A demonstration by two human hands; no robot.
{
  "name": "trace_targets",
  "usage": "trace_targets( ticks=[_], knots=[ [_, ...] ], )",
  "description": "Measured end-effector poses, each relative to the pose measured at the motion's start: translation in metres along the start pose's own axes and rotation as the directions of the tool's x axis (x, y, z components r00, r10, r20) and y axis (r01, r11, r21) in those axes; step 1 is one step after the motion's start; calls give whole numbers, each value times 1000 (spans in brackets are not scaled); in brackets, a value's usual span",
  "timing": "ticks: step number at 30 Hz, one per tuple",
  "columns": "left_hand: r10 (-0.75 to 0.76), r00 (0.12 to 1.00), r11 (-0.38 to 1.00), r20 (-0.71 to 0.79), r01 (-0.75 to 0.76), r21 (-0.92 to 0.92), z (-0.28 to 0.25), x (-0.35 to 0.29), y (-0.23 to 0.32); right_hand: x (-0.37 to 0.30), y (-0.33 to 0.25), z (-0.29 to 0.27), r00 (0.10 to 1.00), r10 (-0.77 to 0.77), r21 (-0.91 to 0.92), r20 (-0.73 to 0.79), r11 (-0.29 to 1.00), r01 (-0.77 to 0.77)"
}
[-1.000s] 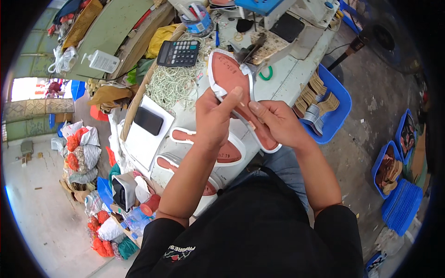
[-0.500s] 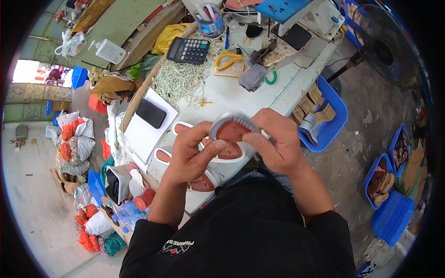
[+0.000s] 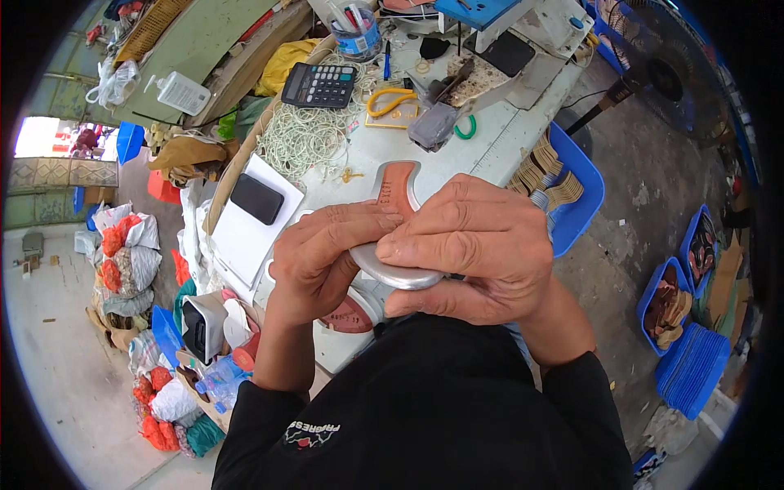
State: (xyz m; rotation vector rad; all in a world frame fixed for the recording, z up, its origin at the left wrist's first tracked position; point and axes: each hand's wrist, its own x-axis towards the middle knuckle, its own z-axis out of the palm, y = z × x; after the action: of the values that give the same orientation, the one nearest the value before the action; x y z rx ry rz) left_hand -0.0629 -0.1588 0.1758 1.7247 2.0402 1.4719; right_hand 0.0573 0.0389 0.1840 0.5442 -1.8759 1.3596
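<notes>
Our left hand (image 3: 314,249) and right hand (image 3: 490,245): both clamped on 1 silver-rimmed red sole (image 3: 398,184) | over our table (image 3: 457,167) | we see phone (image 3: 256,199) on white paper (image 3: 245,251)

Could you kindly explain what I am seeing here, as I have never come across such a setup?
Certainly. There is no robot: these are a person's bare hands, seen by a wide fisheye camera worn on the head and looking down, so straight edges bend. The left hand and right hand together hold a reddish sole-shaped piece with a silvery rim. On the table lie a similar piece, partly hidden, a calculator, tangled pale loops and a dark phone on white paper.
</notes>
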Motion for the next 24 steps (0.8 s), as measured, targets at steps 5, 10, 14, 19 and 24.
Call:
trace_targets(
  ticks=[5,10,14,19,24],
  knots=[
    [-158,983,790,96,184,-585,-6,-26,-19,-18,11,-7,920,276,111,277,942,-316],
    [-463,885,515,-55,218,-829,14,-34,-35,-79,14,6,619,674,350,403,512,-785],
    [-477,878,495,-43,228,-839,16,-34,-38,-81,-3,5,688,701,-227,189,713,-664],
    [-425,905,371,-14,159,-915,12,-35,-51,-72,-16,13,791,609,-457,61,722,-520],
    [-437,899,224,-31,75,-972,18,-43,-69,-81,-13,19,781,622,-585,52,653,-481]
  ],
)
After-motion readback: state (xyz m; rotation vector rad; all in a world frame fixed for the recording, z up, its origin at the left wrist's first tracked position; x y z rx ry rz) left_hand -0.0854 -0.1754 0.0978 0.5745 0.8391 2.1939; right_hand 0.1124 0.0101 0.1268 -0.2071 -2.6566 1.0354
